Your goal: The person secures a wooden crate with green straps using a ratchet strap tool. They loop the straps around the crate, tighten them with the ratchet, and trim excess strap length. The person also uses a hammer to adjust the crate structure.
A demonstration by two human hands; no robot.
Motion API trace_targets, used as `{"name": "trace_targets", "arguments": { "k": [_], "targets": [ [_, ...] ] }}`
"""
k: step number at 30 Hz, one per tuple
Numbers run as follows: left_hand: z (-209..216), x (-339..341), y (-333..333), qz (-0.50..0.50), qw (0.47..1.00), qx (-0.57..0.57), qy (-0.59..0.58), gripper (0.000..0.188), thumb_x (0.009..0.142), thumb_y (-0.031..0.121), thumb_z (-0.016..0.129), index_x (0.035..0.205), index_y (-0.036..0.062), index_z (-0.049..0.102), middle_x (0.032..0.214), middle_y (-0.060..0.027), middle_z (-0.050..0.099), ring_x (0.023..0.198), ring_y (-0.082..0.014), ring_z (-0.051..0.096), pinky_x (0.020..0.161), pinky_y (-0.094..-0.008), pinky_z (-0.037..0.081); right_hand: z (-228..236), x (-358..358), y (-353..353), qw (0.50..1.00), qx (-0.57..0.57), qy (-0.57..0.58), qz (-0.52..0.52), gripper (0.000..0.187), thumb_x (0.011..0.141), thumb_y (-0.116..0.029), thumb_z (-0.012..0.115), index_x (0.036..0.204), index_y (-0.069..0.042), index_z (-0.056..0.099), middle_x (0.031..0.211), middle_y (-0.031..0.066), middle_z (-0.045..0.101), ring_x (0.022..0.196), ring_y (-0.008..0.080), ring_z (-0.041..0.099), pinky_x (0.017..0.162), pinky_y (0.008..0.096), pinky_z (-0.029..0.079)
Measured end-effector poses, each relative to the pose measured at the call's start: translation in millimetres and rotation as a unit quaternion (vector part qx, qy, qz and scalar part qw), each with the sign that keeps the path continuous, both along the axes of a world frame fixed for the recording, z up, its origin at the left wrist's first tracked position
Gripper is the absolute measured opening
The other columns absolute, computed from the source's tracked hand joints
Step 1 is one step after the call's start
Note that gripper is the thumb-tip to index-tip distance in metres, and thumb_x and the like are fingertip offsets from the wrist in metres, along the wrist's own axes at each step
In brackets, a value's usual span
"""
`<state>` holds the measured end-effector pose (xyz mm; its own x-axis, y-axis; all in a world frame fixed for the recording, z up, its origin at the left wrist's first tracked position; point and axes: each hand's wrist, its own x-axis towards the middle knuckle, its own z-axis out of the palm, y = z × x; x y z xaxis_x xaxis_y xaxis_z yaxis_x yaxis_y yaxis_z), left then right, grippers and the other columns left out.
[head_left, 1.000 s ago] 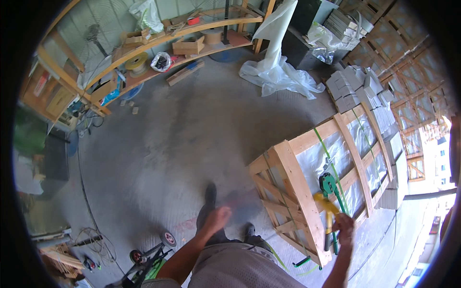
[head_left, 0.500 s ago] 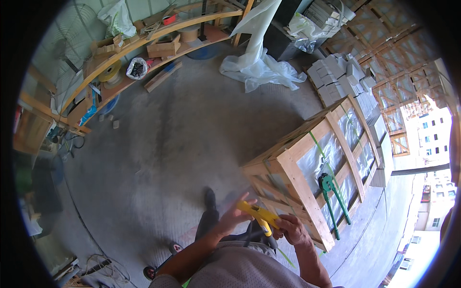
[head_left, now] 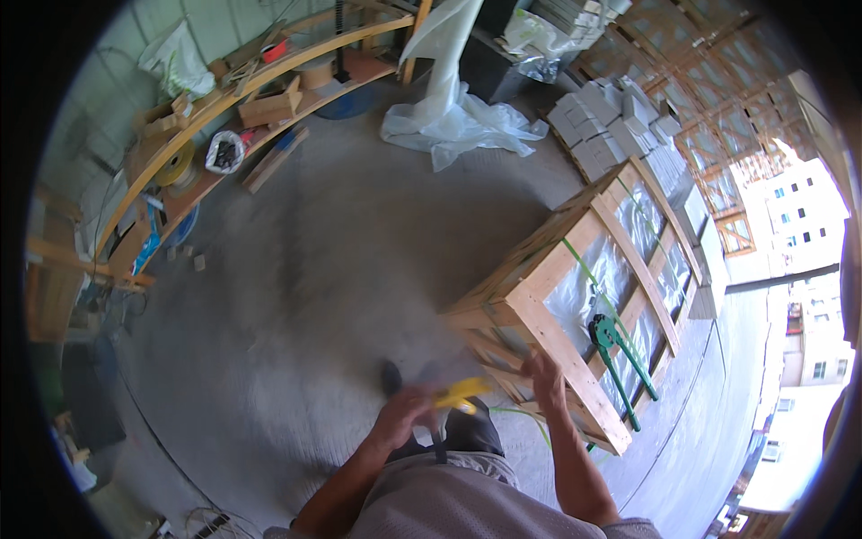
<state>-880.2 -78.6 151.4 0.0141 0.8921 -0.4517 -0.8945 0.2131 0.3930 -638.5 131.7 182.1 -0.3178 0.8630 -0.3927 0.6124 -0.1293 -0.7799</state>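
Observation:
My left hand [head_left: 402, 419] is closed around a yellow hand tool [head_left: 460, 395], held low in front of my body and blurred by motion. My right hand [head_left: 544, 375] rests with fingers spread on the near corner beam of a wooden crate [head_left: 539, 314] wrapped in clear film. A green strap [head_left: 584, 274] runs over the crate's face. A green long-handled strapping tool [head_left: 618, 352] hangs on that strap, just right of my right hand.
Grey concrete floor [head_left: 305, 296] spreads to the left. Curved wooden shelves [head_left: 224, 117] with boxes, reels and bags line the far wall. Crumpled clear plastic sheet [head_left: 458, 126] and stacked grey blocks [head_left: 602, 117] lie beyond the crate. Cables [head_left: 206, 519] lie near my feet.
The yellow tool passed from my right hand, by the crate, into my left hand. My right hand then moved onto the crate's corner beam. The view tilted slightly.

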Motion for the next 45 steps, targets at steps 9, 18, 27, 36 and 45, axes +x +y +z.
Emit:
{"name": "trace_targets", "arguments": {
  "k": [9,18,27,36,45],
  "targets": [
    [-94.0,-53.7,-70.5,0.117,0.870,-0.326,0.351,0.026,0.090,0.019,0.061,0.101,0.0022,0.044,0.070,-0.0068,0.053,0.046,-0.0152,0.052,0.038,-0.0282,0.043,-144.5,13.0,144.3,0.905,0.290,-0.307,-0.041,0.043,0.093,-0.040,0.050,0.117,-0.004,0.056,0.117,0.0168,0.057,0.112,0.0354,0.050,0.098,0.0448,0.037],
    [-174.0,-76.5,-161.8,-0.072,0.751,-0.518,0.404,0.026,0.090,0.021,0.058,0.097,-0.0004,0.045,0.067,-0.0080,0.051,0.035,-0.0156,0.043,0.030,-0.0298,0.036,-165.1,-9.2,141.0,0.849,0.366,-0.375,-0.065,0.034,0.093,-0.036,0.047,0.105,-0.007,0.061,0.116,0.0120,0.058,0.110,0.0337,0.050,0.095,0.0460,0.037],
    [-178.4,-49.0,-85.7,-0.017,0.827,-0.473,0.304,0.029,0.095,0.029,0.055,0.093,0.0006,0.050,0.059,-0.0041,0.048,0.037,-0.0136,0.045,0.033,-0.0294,0.038,-154.1,-16.5,143.9,0.867,0.328,-0.368,-0.069,0.033,0.090,-0.033,0.052,0.107,-0.006,0.059,0.116,0.0118,0.057,0.112,0.0333,0.049,0.097,0.0455,0.035],
    [-94.5,-35.7,41.8,0.065,0.851,-0.379,0.357,0.037,0.094,0.037,0.054,0.086,0.0004,0.055,0.060,-0.0040,0.050,0.038,-0.0135,0.046,0.037,-0.0277,0.039,-147.0,-16.0,143.9,0.878,0.295,-0.373,-0.059,0.033,0.092,-0.034,0.051,0.106,-0.006,0.059,0.118,0.0114,0.055,0.115,0.0323,0.047,0.099,0.0451,0.033],
    [-30.6,-21.4,95.4,0.211,0.904,-0.362,0.086,0.037,0.095,0.042,0.050,0.085,0.0073,0.057,0.055,-0.0013,0.047,0.035,-0.0154,0.036,0.041,-0.0335,0.037,-143.1,-14.6,143.6,0.894,0.272,-0.348,-0.072,0.043,0.090,-0.039,0.050,0.112,-0.003,0.056,0.124,0.0124,0.053,0.119,0.0328,0.045,0.102,0.0441,0.032]
  ]
}}
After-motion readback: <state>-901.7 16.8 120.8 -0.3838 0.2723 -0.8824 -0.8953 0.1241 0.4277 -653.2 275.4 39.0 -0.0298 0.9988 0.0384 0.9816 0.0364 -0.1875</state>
